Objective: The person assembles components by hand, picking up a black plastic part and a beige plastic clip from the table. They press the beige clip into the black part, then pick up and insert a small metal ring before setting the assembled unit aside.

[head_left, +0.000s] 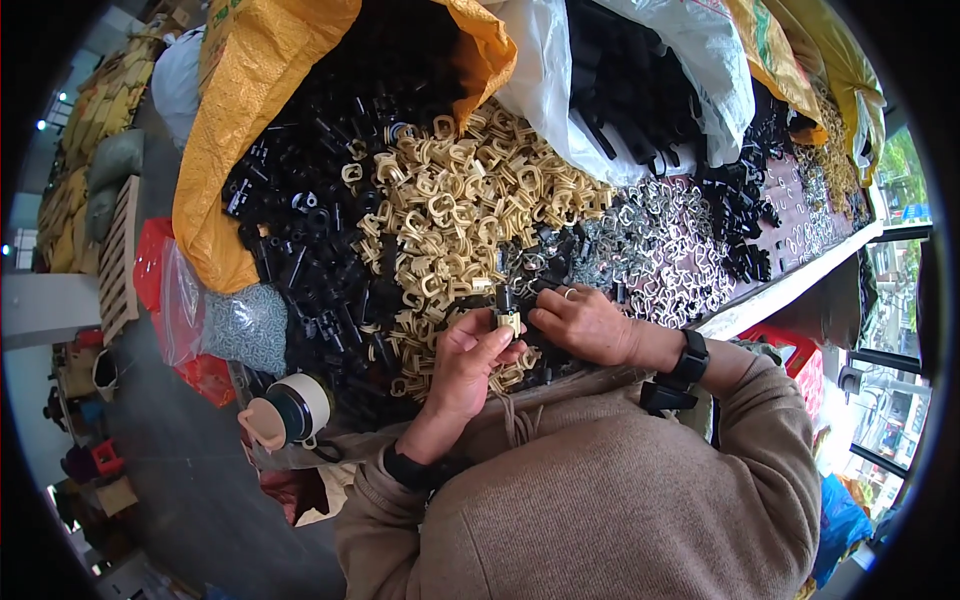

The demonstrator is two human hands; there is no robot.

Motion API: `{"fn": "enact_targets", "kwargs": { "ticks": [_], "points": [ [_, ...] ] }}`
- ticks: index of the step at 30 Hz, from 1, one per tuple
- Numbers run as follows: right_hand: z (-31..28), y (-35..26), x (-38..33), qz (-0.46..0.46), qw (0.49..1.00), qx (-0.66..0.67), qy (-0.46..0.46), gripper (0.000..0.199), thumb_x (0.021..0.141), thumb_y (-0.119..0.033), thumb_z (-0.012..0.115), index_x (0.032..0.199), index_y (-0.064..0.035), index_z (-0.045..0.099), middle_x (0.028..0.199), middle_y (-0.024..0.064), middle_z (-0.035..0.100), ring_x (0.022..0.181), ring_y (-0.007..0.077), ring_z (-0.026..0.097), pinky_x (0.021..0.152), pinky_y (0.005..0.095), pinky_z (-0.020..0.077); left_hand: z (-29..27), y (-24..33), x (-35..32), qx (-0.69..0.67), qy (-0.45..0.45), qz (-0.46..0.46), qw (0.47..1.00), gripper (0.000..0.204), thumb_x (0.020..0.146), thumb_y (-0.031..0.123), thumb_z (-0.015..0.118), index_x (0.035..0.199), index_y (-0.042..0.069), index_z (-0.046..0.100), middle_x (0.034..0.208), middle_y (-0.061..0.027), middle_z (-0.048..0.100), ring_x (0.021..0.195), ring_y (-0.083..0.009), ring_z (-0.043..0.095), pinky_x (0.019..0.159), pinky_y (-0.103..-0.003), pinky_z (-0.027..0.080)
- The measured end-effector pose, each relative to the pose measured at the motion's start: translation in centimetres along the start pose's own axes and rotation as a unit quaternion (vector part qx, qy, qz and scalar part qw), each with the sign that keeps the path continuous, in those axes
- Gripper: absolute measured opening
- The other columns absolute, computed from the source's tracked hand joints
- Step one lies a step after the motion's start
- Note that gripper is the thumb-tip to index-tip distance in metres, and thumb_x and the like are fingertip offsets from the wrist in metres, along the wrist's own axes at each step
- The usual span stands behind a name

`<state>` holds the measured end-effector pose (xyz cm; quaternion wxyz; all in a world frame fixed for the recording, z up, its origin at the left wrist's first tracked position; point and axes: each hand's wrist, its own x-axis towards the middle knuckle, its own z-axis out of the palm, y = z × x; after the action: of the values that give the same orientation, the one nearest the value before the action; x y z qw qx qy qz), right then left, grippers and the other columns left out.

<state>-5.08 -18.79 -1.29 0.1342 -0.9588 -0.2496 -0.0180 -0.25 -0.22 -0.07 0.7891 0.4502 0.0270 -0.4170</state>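
Note:
My left hand point(468, 368) pinches a small beige plastic bracket point(511, 323) between thumb and fingers. A black cylindrical plastic piece point(504, 297) stands upright at the top of that bracket. Close on its right, my right hand point(585, 325) is curled with the fingertips together; what they hold, if anything, is hidden. Just beyond both hands spreads a heap of loose beige brackets point(450, 215). Black plastic parts point(320, 290) lie piled to the left of it. Small metal hooks and springs point(670, 250) are scattered to the right of the heap.
Yellow sacks point(215, 190) and a white sack point(735, 90) spill parts onto the table from behind. A clear bag of small metal pieces point(245, 330) sits at the left. A lidded cup point(300, 408) stands at the near left corner. A pale table edge point(780, 285) runs off right.

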Motion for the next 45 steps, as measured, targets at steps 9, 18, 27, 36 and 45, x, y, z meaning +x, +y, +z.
{"fn": "enact_targets", "kwargs": {
  "ticks": [9,18,27,36,45],
  "points": [
    [0.4,0.2,-0.3,-0.047,0.999,-0.015,0.01,0.011,0.067,-0.015,0.047,0.075,-0.008,0.044,0.075,0.0049,0.043,0.067,0.0161,0.052,0.063,0.0286,0.0425,-0.2,-0.2,0.1,-0.007,0.0,0.001,1.0,0.016,0.078,0.012,0.054,0.09,0.003,0.05,0.087,-0.0108,0.058,0.07,-0.0146,0.056,0.063,-0.023,0.046],
    [-2.4,0.6,0.2,0.108,0.94,0.322,-0.026,0.014,0.074,-0.007,0.055,0.086,-0.0041,0.048,0.074,0.0074,0.048,0.063,0.0172,0.053,0.058,0.0245,0.0433,-0.1,-0.1,0.0,-0.001,0.001,0.003,1.0,0.017,0.078,0.011,0.054,0.092,0.002,0.051,0.087,-0.0102,0.058,0.07,-0.014,0.056,0.063,-0.023,0.045],
    [-3.9,0.1,1.2,0.14,0.674,0.725,0.037,0.013,0.078,-0.004,0.055,0.09,-0.0001,0.05,0.08,0.0023,0.051,0.066,0.007,0.052,0.06,0.0183,0.0445,0.5,-0.6,0.4,0.02,-0.036,-0.008,0.999,0.021,0.078,0.011,0.057,0.096,0.001,0.053,0.085,-0.0046,0.058,0.074,-0.0119,0.057,0.066,-0.022,0.046],
    [-3.9,0.2,1.8,0.07,0.855,0.498,0.128,0.013,0.075,-0.007,0.06,0.084,-0.0006,0.053,0.079,0.004,0.054,0.07,0.012,0.053,0.06,0.0226,0.0436,0.5,-0.6,0.5,-0.024,-0.054,-0.041,0.997,0.019,0.08,0.012,0.054,0.096,0.002,0.053,0.088,-0.0057,0.058,0.078,-0.0164,0.059,0.069,-0.025,0.049],
    [-3.8,0.4,1.9,0.088,0.856,0.49,0.138,0.013,0.073,-0.009,0.062,0.081,-0.0018,0.054,0.076,0.004,0.052,0.067,0.0126,0.051,0.058,0.0231,0.0429,0.4,-0.4,0.6,-0.042,-0.073,-0.075,0.994,0.02,0.081,0.014,0.053,0.097,0.002,0.053,0.088,-0.0062,0.058,0.076,-0.0177,0.059,0.067,-0.023,0.049]
  ]
}}
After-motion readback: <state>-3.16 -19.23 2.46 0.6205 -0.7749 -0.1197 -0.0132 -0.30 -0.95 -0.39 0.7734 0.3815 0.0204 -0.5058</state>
